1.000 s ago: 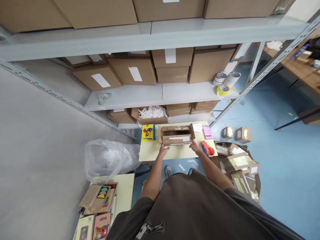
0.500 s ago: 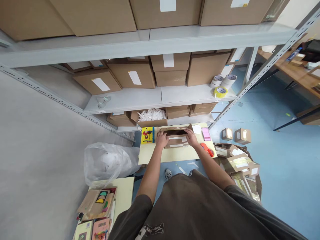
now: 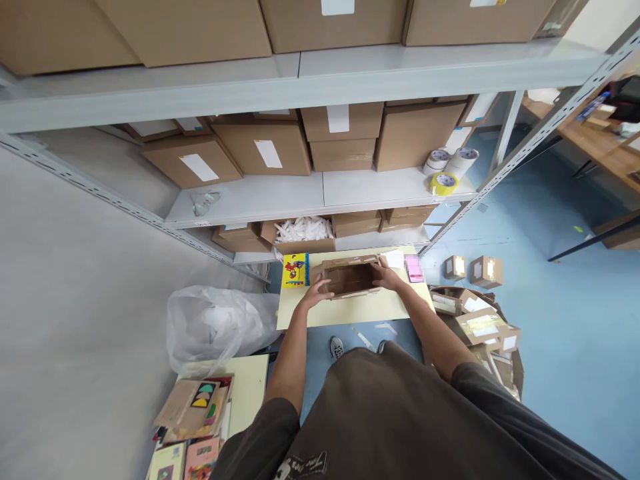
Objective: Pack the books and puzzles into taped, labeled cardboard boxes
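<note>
The left hand and right hand are clasping the ends of the open cardboard box over the tabletop's far side, where uneven squeezing could be buckling its thin walls.

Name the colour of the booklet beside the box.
The booklet beside the box is mainly yellow; head view.

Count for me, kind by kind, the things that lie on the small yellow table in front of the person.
cardboard box: 1
yellow picture book: 1
white paper sheet: 1
pink pad: 1
Total: 4
</note>
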The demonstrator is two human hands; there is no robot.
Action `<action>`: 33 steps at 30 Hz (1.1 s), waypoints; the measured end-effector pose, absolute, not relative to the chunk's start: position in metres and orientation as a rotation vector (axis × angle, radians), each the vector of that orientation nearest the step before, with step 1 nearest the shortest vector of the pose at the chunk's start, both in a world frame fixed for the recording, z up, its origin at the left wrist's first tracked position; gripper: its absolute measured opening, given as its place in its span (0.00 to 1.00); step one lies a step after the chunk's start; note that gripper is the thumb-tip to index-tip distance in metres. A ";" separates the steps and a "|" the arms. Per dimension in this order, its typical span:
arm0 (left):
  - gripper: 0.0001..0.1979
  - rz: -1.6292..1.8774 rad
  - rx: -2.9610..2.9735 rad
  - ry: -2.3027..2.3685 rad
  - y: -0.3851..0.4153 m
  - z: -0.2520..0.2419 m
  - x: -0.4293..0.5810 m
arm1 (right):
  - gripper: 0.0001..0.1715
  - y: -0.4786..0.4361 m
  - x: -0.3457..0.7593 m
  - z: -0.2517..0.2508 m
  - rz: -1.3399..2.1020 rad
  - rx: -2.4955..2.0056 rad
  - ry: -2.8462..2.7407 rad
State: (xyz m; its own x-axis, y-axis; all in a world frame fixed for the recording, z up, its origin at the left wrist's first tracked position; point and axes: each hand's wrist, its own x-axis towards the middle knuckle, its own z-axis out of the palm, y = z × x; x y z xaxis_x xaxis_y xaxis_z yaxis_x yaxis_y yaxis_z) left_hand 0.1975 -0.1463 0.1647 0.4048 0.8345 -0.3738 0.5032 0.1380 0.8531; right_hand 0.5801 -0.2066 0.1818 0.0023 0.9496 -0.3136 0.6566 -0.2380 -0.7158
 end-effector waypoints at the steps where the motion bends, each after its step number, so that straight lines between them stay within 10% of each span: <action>1: 0.44 0.313 1.530 1.243 -0.147 0.165 0.197 | 0.60 -0.200 0.581 0.182 1.121 -1.945 -1.692; 8: 0.68 0.069 1.768 1.259 -0.154 0.157 0.220 | 0.79 -0.152 0.564 0.179 1.075 -2.197 -1.755; 17: 0.11 0.209 1.835 1.403 -0.177 0.136 0.250 | 0.72 -0.122 0.536 0.141 0.934 -2.406 -1.587; 33: 0.05 0.158 1.908 1.504 -0.176 0.132 0.255 | 0.46 -0.118 0.535 0.145 0.942 -2.602 -1.505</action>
State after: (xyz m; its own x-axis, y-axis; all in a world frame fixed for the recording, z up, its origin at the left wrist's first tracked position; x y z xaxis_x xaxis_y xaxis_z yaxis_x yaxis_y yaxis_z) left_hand 0.2554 -0.1756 0.1315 0.3209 0.8944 -0.3116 0.8103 -0.0889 0.5793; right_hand 0.5348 -0.1178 0.1453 0.3644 0.7870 -0.4979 0.7919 -0.5431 -0.2790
